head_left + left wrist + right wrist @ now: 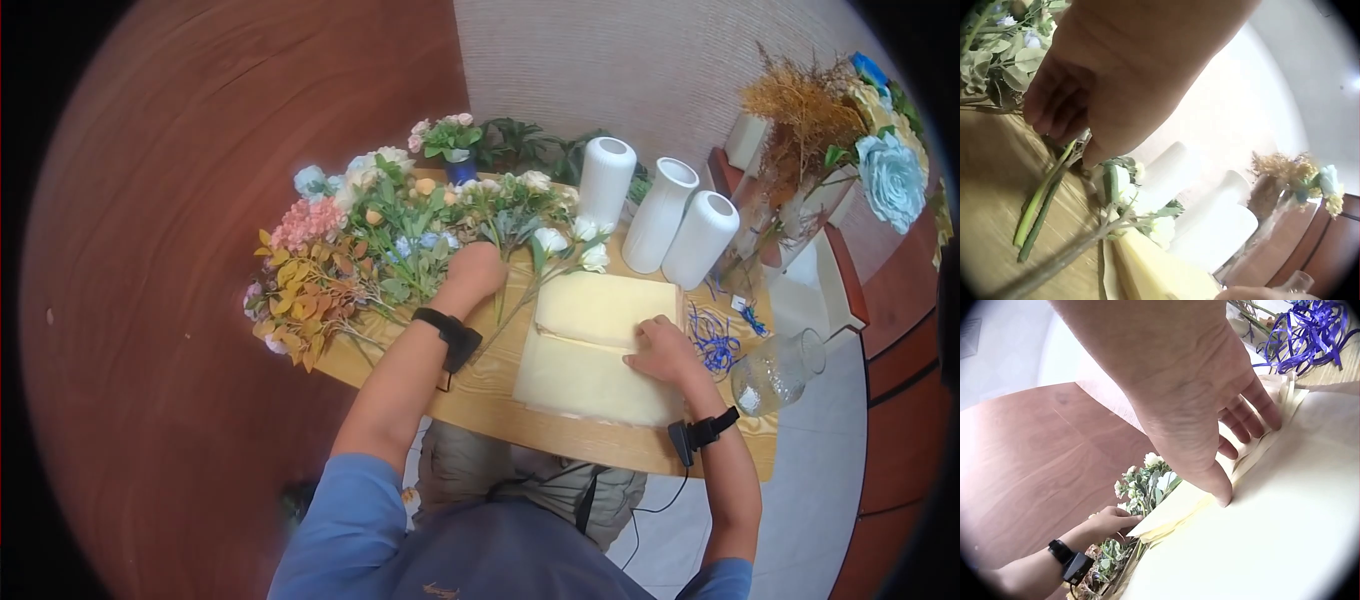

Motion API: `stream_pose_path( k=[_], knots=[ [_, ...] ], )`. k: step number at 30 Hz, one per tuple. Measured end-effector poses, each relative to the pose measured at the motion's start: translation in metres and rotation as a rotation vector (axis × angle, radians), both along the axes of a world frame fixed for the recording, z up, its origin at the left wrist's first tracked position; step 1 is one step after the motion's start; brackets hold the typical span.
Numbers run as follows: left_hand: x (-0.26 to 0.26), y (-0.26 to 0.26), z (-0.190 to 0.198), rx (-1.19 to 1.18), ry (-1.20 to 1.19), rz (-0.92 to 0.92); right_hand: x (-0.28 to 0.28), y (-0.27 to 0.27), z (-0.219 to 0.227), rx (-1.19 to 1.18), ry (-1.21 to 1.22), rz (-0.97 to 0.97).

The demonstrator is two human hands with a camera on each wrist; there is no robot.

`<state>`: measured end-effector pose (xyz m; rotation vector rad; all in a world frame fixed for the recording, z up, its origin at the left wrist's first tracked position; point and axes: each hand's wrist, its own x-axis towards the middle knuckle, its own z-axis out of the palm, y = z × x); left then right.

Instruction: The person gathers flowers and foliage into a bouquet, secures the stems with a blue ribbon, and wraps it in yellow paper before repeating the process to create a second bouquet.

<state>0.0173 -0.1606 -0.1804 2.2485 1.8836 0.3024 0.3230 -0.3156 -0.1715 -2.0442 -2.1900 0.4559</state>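
Note:
On the left of the table lies a pile of artificial flowers (pixel 400 225). My left hand (pixel 477 272) is in its near right part, fingers curled. Green stems (pixel 1044 203) run up between its thumb and fingers in the left wrist view, their cut ends over the wood. White roses (pixel 590 240) lie right of this hand. A stack of pale yellow wrapping paper (pixel 600 380) covers the table's front middle, its far part folded. My right hand (pixel 665 352) rests on the paper, fingers spread loosely; in the right wrist view its fingertips touch the layered edge.
Several white vases (pixel 650 215) stand behind the paper. Tangled blue ribbon (pixel 715 345) and a clear glass vase (pixel 775 375) are at the right. A small potted plant (pixel 460 160) stands at the back. A tall arrangement with a blue flower (pixel 890 180) rises at the far right.

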Motion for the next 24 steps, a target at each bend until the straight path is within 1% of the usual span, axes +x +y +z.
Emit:
stream_pose_path(
  k=[1, 2, 3, 5, 6, 7, 8, 9, 10, 12, 13, 16, 20, 22, 23, 24],
  knots=[
    [0.000, -0.006, 0.001, 0.034, 0.004, -0.006, 0.000, 0.000, -0.001, -0.001, 0.006, -0.005],
    [0.000, -0.011, 0.001, 0.016, 0.026, -0.137, 0.000, 0.000, -0.002, -0.004, 0.009, -0.011],
    [0.000, -0.015, 0.000, 0.016, 0.025, -0.129, -0.001, 0.000, -0.002, -0.004, 0.008, -0.003],
    [0.004, -0.022, -0.003, -0.234, -0.011, -0.333, 0.000, -0.002, -0.002, 0.015, 0.006, -0.004],
    [0.004, -0.022, -0.017, -0.159, 0.000, -0.367, 0.000, -0.002, -0.002, 0.015, 0.000, -0.002],
    [0.005, -0.022, -0.023, -0.157, -0.005, -0.365, 0.000, -0.002, -0.003, 0.012, 0.002, -0.002],
    [0.005, -0.021, -0.028, -0.201, -0.060, -0.352, 0.001, -0.001, -0.003, 0.010, 0.005, -0.002],
    [0.006, -0.021, -0.028, -0.245, -0.115, -0.341, 0.001, 0.000, -0.004, 0.013, 0.001, -0.002],
    [0.005, -0.020, -0.026, -0.243, -0.116, -0.344, 0.001, 0.000, -0.005, 0.012, -0.002, 0.002],
    [0.000, -0.017, -0.021, -0.165, -0.212, -0.355, 0.002, -0.001, -0.007, 0.006, -0.001, -0.001],
    [-0.003, -0.017, -0.018, -0.169, -0.211, -0.357, 0.002, -0.002, -0.006, 0.008, 0.003, 0.004],
    [-0.012, -0.015, -0.011, 0.028, -0.386, -0.377, 0.002, -0.001, -0.007, 0.011, 0.006, 0.006],
    [-0.014, -0.011, 0.004, 0.016, -0.398, -0.326, 0.000, -0.002, -0.004, 0.006, -0.001, -0.009],
    [-0.013, -0.006, 0.006, 0.007, -0.626, -0.283, 0.001, -0.001, -0.006, 0.008, 0.004, -0.008],
    [-0.012, -0.003, 0.008, 0.008, -0.627, -0.285, 0.002, -0.001, -0.006, 0.011, 0.008, -0.005],
    [-0.009, -0.001, 0.013, -0.091, -0.744, -0.222, 0.002, 0.000, -0.006, 0.012, 0.006, -0.006]
  ],
)
